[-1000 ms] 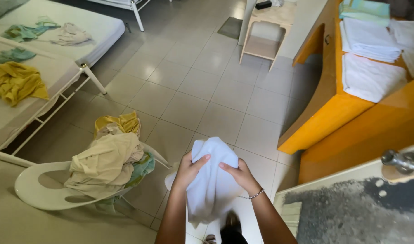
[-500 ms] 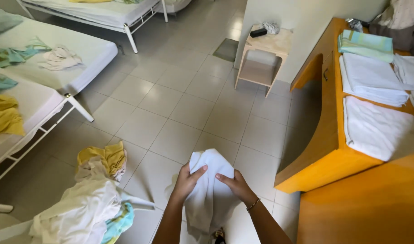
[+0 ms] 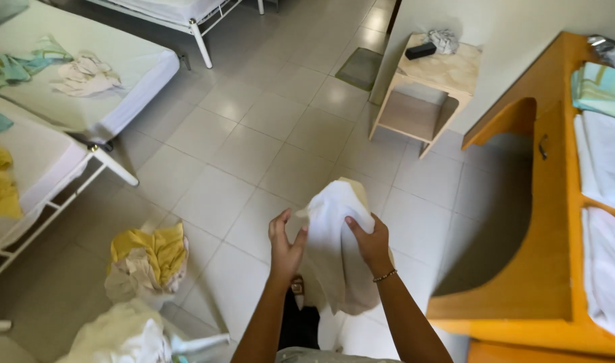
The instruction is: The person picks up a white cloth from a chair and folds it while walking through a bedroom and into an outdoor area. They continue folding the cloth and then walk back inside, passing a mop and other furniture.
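Note:
A white cloth (image 3: 339,242) hangs in front of me above the tiled floor. My right hand (image 3: 370,240) grips its right side near the top, a thin bracelet on the wrist. My left hand (image 3: 285,247) holds the cloth's left edge with thumb and fingertips. The cloth's lower end drapes down toward my feet.
A pile of yellow and cream laundry (image 3: 148,261) lies on a white chair at lower left. White-framed beds (image 3: 85,101) with loose clothes stand to the left. An orange wooden shelf unit (image 3: 546,222) with folded white linen is on the right. A small bedside table (image 3: 430,79) stands beyond.
The view has tilted up toward the room. My hands have lifted the cloth and shifted their grip, the left one now pinching the edge.

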